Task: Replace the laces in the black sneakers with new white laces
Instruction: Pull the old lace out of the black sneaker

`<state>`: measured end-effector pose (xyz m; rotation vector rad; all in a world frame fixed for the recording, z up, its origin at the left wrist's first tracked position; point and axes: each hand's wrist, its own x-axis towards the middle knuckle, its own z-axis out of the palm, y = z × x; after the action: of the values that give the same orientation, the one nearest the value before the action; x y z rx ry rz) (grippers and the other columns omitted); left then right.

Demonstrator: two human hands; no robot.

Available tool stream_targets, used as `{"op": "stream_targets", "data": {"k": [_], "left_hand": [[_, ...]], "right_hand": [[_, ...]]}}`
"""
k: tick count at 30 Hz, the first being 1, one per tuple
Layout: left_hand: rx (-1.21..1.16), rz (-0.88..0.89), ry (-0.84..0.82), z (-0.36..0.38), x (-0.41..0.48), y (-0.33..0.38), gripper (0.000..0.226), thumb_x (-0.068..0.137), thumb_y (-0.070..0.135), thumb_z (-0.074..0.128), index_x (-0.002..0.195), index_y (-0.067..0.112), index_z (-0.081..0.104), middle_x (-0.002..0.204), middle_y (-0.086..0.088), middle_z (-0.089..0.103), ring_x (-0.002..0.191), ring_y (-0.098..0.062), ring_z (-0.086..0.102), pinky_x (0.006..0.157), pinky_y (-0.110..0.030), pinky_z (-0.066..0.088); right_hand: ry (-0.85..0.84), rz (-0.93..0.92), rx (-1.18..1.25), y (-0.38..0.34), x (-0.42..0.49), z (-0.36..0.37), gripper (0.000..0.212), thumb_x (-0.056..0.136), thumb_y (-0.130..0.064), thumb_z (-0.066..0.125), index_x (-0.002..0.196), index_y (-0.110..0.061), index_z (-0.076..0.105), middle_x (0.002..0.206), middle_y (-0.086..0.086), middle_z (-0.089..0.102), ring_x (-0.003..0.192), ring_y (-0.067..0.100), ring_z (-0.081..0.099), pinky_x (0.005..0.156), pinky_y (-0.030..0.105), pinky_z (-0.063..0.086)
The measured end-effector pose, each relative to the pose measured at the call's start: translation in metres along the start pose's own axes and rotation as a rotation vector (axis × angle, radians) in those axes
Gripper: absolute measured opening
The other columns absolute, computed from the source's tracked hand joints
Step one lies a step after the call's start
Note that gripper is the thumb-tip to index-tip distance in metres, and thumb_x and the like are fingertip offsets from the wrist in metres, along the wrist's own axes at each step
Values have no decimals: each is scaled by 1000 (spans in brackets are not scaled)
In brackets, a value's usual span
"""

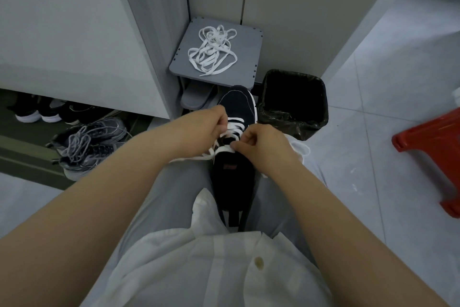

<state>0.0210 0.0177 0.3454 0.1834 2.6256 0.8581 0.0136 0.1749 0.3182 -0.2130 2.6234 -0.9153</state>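
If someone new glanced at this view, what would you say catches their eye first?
First, the two hands at centre: the left hand and right hand pinch a white lace threaded through the black sneaker resting on the person's lap. Beyond it, a loose tangle of white laces lies on a small grey stool, and a bright red stool stands at the right edge.

black sneaker (234, 169) — suede-look upper, white sole edge, toe pointing away, lying on the lap under both grips | white lace (235, 125) — flat, partly threaded, crossed in rows just beyond the pinching fingers, loose ends trailing to either side | spare white laces (211, 51) — tangled heap, well beyond the grips
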Motion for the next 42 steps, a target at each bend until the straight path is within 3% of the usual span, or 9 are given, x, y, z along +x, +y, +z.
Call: {"op": "stream_targets", "data": {"k": [11,16,19,23,27,30,34,38,42], "left_hand": [[282,-82,-120,-20,3,-16,23,83,38,63,69,21,61,79,-2,59,74,-17,55,65,-29,43],[-1035,-118,-57,-33,-17,-33,24,84,19,50,72,9,69,80,-6,71,81,-13,68,77,-21,53],[-1340,-158,-65,-19,-12,-32,29,94,14,38,67,10,49,54,-1,52,55,-15,59,73,-29,58],[-807,-179,121,-28,-7,-30,31,94,17,47,65,19,38,51,4,34,48,-11,29,47,-20,35],[-68,49,164,-62,-24,-52,20,72,19,75,69,35,64,83,11,53,71,1,47,71,-14,38],[128,99,134,-43,-21,-46,23,75,26,72,92,40,69,129,-2,46,101,-14,42,98,-24,29],[355,-7,132,1,-7,-30,21,88,44,53,105,44,65,146,7,27,126,-23,20,99,-34,18],[227,22,127,11,-3,-32,14,87,45,54,79,40,65,136,10,40,129,-18,22,101,-33,16],[-254,3,544,-19,-19,-44,23,90,15,47,77,28,59,104,8,56,90,19,49,83,-1,33]], "right_hand": [[-192,134,407,-14,6,-21,24,86,-12,51,62,-14,54,57,-4,57,62,14,48,66,31,39],[-63,-135,337,6,2,-64,18,79,-9,64,75,-24,55,61,-5,49,55,9,44,58,19,40],[8,-300,-151,16,1,-53,13,79,-22,65,83,-34,68,77,-10,49,81,18,48,78,32,39],[150,-301,-456,25,-3,-51,19,79,-41,68,76,-23,73,82,-3,41,81,19,38,74,33,30],[427,-219,-222,53,-8,-76,26,71,-16,77,54,-16,57,95,4,50,76,29,55,70,31,40],[369,-306,-363,49,-9,-63,10,66,-19,77,68,-15,68,112,11,57,84,33,56,77,38,40],[254,-528,-409,30,-8,-31,16,74,-23,65,87,-20,73,88,1,69,82,30,61,81,39,38],[96,-408,-287,28,-7,-20,22,89,-30,57,92,-13,71,83,4,69,82,25,61,89,32,40],[176,-217,-38,37,-12,-56,15,90,-22,59,79,-16,68,75,-8,55,66,-1,52,66,8,36]]}}
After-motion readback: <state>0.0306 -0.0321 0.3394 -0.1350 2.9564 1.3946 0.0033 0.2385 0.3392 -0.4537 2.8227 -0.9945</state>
